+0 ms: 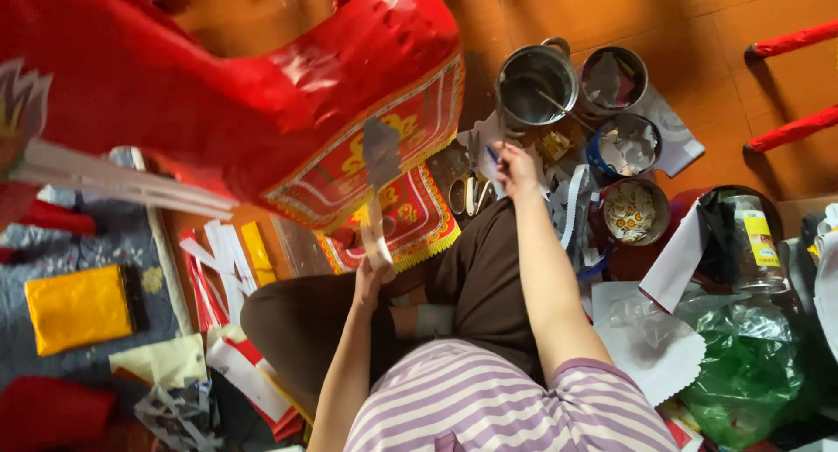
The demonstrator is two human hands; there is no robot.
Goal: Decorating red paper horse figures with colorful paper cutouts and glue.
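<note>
Striped shirt (489, 400) below; left hand (371, 277) holds paper strip (381, 181)

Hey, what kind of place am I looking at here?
Probably a home craft corner on a tiled floor: a big red papier-mache figure, metal pots likely for glue, and cut paper strips scattered around the seated person.

An orange tiled floor (698, 15) carries everything, with a grey mat (78, 242) spread over its left part. On the mat lie a yellow packet (77, 308) and paper strips (218, 264). On the bare tiles stand a metal pot (535, 85), three round tins (624, 146), a green plastic bag (751, 365) and white paper scraps (650, 351).
</note>
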